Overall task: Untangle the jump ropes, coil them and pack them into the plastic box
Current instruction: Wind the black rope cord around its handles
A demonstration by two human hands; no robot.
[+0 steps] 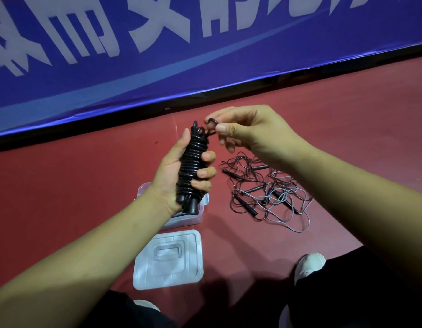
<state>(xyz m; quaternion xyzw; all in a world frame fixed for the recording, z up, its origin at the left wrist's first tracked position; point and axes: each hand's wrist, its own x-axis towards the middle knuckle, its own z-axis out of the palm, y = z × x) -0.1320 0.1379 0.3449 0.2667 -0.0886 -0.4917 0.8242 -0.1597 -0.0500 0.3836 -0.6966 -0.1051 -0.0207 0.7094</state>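
Black cord wound in tight turns round a pair of black handles makes up the coiled jump rope bundle [193,162]; it stands nearly upright in the left hand [171,169], whose fingers curl round its front and whose thumb lies up its far side; the two handle ends poke out below the heel of that hand. Just above and to the right of the bundle's top, the right hand [250,131] pinches the loose end of the black cord [211,125] between thumb and forefinger, the cord bent into a small loop there; its other fingers hang loosely curled and grip nothing.

Directly beneath the left hand and wrist sits the clear rectangular plastic box [188,220], largely hidden by them; what it holds cannot be made out. Nearer the person than that hand lies the clear plastic lid with a moulded handle [168,259], flat on the dark red floor [63,197]. Under the right wrist and forearm sprawls the tangle of thin black and grey jump ropes with slim black handles [269,190], well apart from the box.

Beyond both hands runs a blue banner with white lettering [205,55]; a white shoe [309,266] shows below the right forearm.
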